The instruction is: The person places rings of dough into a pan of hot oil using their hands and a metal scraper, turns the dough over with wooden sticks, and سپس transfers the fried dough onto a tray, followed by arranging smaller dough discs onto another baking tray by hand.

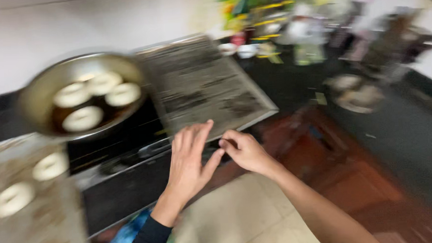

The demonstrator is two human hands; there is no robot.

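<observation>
The picture is blurred by motion. My left hand (189, 159) is spread flat with fingers apart at the near edge of a large grey metal tray (200, 83). My right hand (245, 150) is curled beside it, its fingertips touching my left thumb; I cannot tell if it pinches anything. A round metal pan (40, 92) to the left holds dark oil and several pale ring-shaped dough pieces (82, 118). Two more dough rings (49, 165) lie on a floured board (60, 225) at the lower left.
The pan sits on a black stove (124, 140). A dark counter (292, 79) behind the tray carries small bowls (246, 50), bottles and a plate (355, 93). Reddish floor and a pale tile (239, 217) lie below my arms.
</observation>
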